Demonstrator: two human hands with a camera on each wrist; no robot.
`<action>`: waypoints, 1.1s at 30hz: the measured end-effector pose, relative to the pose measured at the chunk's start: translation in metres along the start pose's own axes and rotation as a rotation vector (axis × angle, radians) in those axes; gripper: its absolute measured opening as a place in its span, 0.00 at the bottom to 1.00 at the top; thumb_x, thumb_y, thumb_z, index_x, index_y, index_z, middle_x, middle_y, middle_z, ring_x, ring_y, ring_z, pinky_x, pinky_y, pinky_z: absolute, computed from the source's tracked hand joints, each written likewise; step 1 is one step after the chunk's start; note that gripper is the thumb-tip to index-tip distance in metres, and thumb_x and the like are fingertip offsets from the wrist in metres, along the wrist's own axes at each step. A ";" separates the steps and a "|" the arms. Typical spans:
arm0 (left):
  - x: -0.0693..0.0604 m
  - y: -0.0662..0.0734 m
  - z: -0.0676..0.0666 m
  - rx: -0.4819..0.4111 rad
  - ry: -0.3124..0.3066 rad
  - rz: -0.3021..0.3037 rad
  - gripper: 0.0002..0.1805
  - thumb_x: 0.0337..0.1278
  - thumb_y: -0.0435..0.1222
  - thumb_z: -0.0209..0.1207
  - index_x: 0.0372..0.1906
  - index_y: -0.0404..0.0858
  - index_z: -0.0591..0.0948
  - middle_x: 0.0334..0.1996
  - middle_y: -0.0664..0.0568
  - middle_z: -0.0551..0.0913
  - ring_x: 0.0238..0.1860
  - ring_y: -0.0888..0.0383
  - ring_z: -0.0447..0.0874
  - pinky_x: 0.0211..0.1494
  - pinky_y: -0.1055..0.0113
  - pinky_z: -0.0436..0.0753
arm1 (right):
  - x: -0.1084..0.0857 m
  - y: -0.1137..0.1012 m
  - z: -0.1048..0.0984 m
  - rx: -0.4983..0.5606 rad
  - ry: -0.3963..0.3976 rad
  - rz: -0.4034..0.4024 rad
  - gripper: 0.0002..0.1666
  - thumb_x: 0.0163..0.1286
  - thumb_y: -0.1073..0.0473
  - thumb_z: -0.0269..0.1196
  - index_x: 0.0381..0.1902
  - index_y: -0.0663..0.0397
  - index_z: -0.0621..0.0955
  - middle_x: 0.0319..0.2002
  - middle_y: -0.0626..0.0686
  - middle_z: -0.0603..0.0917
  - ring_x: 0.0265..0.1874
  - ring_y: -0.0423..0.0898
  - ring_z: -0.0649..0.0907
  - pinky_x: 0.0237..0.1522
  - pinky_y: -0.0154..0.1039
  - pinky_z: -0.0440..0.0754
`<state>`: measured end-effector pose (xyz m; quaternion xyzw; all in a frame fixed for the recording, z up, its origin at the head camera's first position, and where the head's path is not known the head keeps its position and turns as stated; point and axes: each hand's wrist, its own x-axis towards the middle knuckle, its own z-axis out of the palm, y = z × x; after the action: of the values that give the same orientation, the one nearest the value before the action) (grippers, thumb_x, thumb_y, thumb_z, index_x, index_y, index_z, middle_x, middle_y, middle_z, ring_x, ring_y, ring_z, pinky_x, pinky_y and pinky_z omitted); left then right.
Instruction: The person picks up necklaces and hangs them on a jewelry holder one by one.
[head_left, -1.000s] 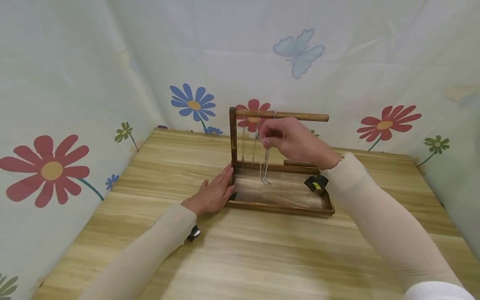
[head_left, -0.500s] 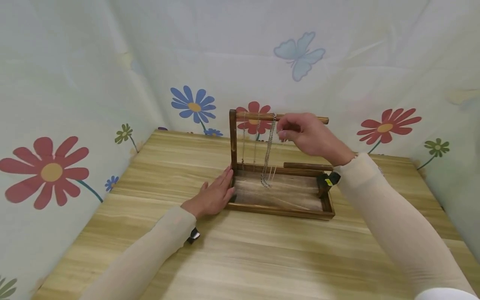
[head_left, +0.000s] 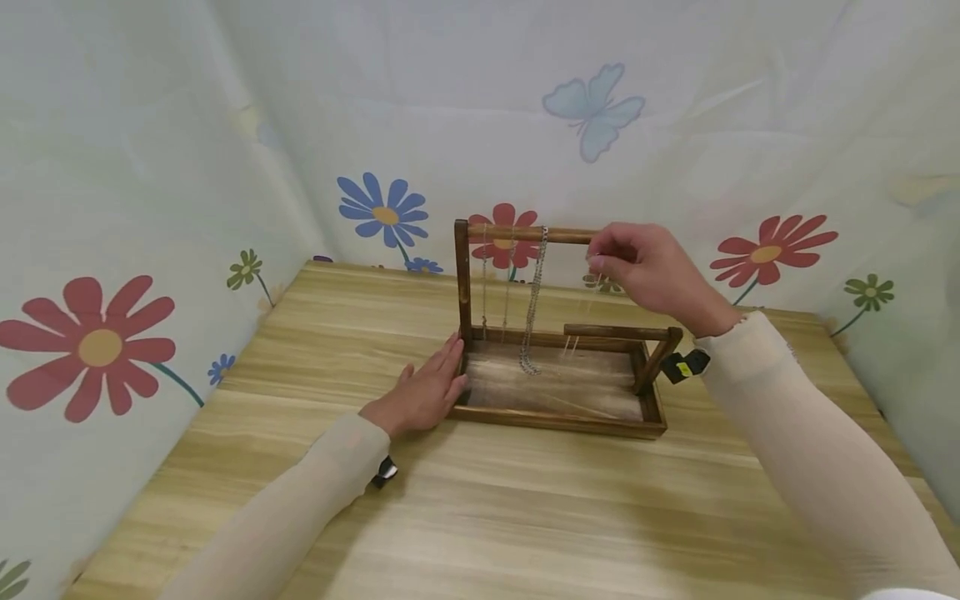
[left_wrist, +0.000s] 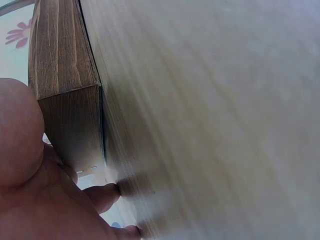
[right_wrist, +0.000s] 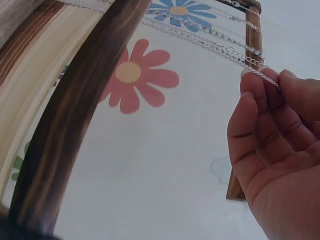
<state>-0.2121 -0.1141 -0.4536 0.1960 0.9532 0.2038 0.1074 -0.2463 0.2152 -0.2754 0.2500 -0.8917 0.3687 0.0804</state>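
My right hand (head_left: 643, 268) pinches a thin silver necklace (right_wrist: 264, 78) between thumb and fingertips, in front of the right part of the upper bar (head_left: 566, 236) of a brown wooden jewelry stand. Its fine strands hang down past the lower bar (head_left: 603, 332). Whether the necklace touches the upper bar is unclear. A thicker silver chain (head_left: 533, 312) and two thin necklaces, one of them the leftmost chain (head_left: 484, 283), hang further left on that bar. My left hand (head_left: 423, 389) lies with extended fingers against the left end of the stand's tray (head_left: 562, 422); the left wrist view shows its palm beside the dark wood (left_wrist: 65, 55).
The stand's left post (head_left: 463, 287) rises at the back left, and a short right post (head_left: 657, 362) carries the lower bar. A wood-grain table (head_left: 480, 500) lies beneath. Behind hangs a pale curtain (head_left: 450, 100) with flowers and a butterfly.
My right hand has moved right along the upper bar with the thin necklace, away from the thicker chain, which now hangs in plain view. The left hand has stayed at the tray's end.
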 end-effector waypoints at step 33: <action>-0.003 0.003 -0.006 0.000 -0.022 -0.012 0.37 0.86 0.49 0.37 0.86 0.41 0.39 0.87 0.53 0.33 0.87 0.47 0.45 0.79 0.25 0.49 | 0.001 0.019 -0.051 0.193 0.272 0.286 0.08 0.78 0.56 0.62 0.47 0.55 0.82 0.33 0.37 0.85 0.30 0.34 0.85 0.38 0.23 0.84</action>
<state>-0.2101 -0.1144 -0.4469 0.1923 0.9531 0.2010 0.1190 -0.2589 0.2621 -0.2502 0.0753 -0.8595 0.4905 0.1224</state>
